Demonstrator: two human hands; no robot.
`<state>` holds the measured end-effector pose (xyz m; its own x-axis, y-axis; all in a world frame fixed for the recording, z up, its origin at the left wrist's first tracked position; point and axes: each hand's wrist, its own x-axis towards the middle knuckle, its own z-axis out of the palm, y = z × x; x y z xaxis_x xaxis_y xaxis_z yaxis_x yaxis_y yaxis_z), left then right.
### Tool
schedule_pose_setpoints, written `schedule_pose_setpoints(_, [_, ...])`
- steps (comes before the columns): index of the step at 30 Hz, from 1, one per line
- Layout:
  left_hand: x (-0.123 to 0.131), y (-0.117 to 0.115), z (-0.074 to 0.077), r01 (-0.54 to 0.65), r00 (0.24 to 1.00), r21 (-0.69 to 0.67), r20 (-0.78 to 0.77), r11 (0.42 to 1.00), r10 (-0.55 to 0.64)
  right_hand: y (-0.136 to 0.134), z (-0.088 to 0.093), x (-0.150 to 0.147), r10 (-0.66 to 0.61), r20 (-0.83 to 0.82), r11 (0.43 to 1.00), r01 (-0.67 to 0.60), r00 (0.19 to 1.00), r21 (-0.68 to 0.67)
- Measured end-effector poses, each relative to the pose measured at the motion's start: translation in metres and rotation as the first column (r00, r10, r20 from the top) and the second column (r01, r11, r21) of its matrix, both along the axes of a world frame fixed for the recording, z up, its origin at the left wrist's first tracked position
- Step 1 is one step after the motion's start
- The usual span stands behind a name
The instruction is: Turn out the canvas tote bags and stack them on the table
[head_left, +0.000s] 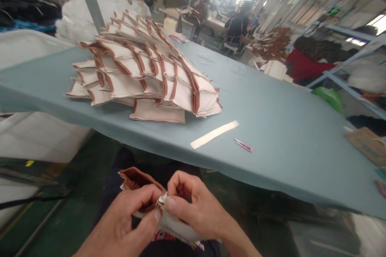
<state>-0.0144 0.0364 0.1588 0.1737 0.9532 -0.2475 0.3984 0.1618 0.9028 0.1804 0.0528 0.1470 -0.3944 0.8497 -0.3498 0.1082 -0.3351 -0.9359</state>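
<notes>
Over the lap, in front of the table edge, both hands hold a sewn fabric piece (177, 225), cream outside with a reddish-brown inside. My left hand (129, 217) pinches its edge between thumb and fingers. Close against it, my right hand (196, 204) grips the same cream edge, thumb and fingertips together at a folded white bit. The brown inner side opens up behind the left fingers. Much of the piece's lower part is hidden by my hands. Similar cream pieces with brown edging lie in a large stack (144, 64) on the table.
On the blue-green table (271, 128) lie a cream strip (214, 134) and thread snips (243, 145) with pink handles. A brown cardboard piece (366, 144) sits at the right edge. Farther back are a seated person (237, 28), brown piles (271, 44) and shelving with a red cloth (306, 66).
</notes>
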Motion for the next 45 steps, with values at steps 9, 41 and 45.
schedule_pose_setpoints(9, [0.003, 0.003, -0.007, 0.045, 0.995, -0.048, 0.094, 0.998, -0.041, -0.006, -0.004, 0.005, -0.038, 0.05, 0.996, 0.034, 0.998, 0.087])
schedule_pose_setpoints(41, [-0.006, 0.003, -0.068, -0.174, 0.971, -0.012, 0.162, 0.985, 0.174, -0.03, -0.039, -0.022, -0.222, 0.474, 0.831, -0.089, 0.852, 0.549])
schedule_pose_setpoints(45, [0.0, -0.001, -0.088, -0.319, 0.932, -0.069, 0.158, 0.945, 0.326, -0.04, -0.05, -0.03, -0.256, 0.39, 0.882, 0.049, 0.885, 0.468])
